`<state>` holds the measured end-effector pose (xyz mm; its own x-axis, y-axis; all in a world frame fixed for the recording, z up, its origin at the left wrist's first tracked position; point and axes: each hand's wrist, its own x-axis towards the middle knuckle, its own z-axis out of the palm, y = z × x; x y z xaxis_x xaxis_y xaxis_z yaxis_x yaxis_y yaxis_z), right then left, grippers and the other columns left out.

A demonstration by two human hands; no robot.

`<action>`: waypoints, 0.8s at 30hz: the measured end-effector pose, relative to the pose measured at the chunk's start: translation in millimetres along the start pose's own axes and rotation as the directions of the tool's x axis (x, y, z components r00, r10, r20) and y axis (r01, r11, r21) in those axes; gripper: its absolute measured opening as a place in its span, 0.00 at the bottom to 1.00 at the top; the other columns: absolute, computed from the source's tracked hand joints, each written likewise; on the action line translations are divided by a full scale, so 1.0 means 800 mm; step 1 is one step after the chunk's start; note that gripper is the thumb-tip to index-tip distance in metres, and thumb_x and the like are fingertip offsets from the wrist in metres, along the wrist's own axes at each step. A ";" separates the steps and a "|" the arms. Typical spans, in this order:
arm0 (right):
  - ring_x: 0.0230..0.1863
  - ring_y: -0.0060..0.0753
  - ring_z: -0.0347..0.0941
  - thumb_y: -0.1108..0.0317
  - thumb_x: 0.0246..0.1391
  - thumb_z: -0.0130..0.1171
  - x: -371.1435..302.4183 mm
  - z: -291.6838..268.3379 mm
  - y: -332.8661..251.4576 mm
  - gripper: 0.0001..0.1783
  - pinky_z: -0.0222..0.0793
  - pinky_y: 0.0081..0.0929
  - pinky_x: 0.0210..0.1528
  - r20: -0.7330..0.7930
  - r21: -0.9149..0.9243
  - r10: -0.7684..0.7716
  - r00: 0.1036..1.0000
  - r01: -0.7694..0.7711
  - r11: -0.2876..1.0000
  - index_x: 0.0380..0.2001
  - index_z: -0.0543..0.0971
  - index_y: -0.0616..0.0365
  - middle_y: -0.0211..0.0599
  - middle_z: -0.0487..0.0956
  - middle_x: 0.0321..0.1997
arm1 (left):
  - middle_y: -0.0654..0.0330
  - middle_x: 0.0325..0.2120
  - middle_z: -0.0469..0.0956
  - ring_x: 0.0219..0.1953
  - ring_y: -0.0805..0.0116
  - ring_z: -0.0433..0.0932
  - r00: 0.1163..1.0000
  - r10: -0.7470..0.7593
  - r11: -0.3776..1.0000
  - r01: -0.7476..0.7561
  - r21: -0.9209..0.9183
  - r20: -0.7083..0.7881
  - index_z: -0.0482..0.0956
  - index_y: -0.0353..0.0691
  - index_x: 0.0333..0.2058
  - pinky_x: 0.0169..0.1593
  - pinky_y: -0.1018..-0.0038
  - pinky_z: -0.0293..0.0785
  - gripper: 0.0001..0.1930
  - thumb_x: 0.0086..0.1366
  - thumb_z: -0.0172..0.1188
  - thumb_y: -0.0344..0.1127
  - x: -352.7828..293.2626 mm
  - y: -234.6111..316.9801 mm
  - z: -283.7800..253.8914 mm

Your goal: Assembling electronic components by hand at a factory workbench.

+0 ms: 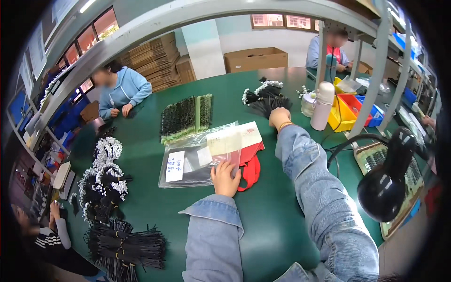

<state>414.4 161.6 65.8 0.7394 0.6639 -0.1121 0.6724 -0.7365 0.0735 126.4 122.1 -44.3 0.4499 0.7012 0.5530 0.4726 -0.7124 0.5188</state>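
Note:
My left hand (227, 178) lies with its fingers spread on a clear plastic bag (191, 177) that has white paper labels on it. Partly over the bag is a cream and red paper bag (249, 134) with a red ribbon (252, 173). My right arm stretches far across the table. Its hand (280, 117) is closed at the near end of a bundle of black wires (268, 104); the fingertips are partly hidden. More black wires with white connectors (268, 86) lie just beyond that bundle.
Black wire bundles (120, 244) and white-ended ones (108, 155) line the table's left side. Green-edged strips (187, 117) lie beyond the plastic bag. On the right stand a pink bottle (322, 107), a yellow bin (342, 115) and a black lamp (383, 192). Other people sit around the table.

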 end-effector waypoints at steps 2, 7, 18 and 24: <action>0.37 0.38 0.78 0.63 0.37 0.66 -0.036 -0.035 -0.007 0.16 0.75 0.44 0.32 0.163 -0.003 -0.028 0.986 0.028 1.000 0.34 0.82 0.52 0.30 0.80 0.39 | 0.58 0.46 0.74 0.56 0.58 0.64 1.000 -0.008 1.000 0.008 -0.021 -0.006 0.79 0.42 0.36 0.61 0.53 0.47 0.14 0.53 0.59 0.41 -0.002 -0.008 0.000; 0.41 0.42 0.77 0.71 0.33 0.62 -0.112 -0.163 -0.002 0.12 0.74 0.39 0.41 0.238 0.055 -0.203 0.950 0.195 0.979 0.28 0.82 0.56 0.42 0.80 0.39 | 0.59 0.46 0.74 0.55 0.59 0.64 1.000 -0.016 1.000 0.016 -0.018 0.001 0.79 0.43 0.37 0.61 0.54 0.47 0.15 0.53 0.58 0.43 0.000 -0.024 -0.004; 0.43 0.43 0.76 0.67 0.50 0.51 0.000 -0.151 -0.037 0.11 0.73 0.38 0.40 -0.667 0.172 -0.071 0.742 0.246 0.954 0.38 0.77 0.50 0.43 0.78 0.40 | 0.57 0.44 0.74 0.54 0.59 0.65 0.999 -0.037 0.999 0.036 -0.016 -0.012 0.79 0.41 0.36 0.60 0.58 0.50 0.14 0.52 0.60 0.40 -0.008 -0.026 -0.016; 0.51 0.42 0.71 0.64 0.55 0.46 0.103 0.042 -0.001 0.16 0.67 0.37 0.49 -0.307 0.160 0.017 0.952 0.034 0.987 0.44 0.76 0.54 0.45 0.74 0.49 | 0.58 0.43 0.75 0.53 0.58 0.66 1.000 0.006 1.000 -0.007 -0.021 -0.030 0.78 0.40 0.34 0.58 0.59 0.52 0.11 0.51 0.61 0.37 0.002 0.004 -0.008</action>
<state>473.3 212.3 22.9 0.7253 0.6592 0.1983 0.6832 -0.7248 -0.0894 123.9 120.4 -38.0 0.4300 0.6955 0.5756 0.4533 -0.7177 0.5286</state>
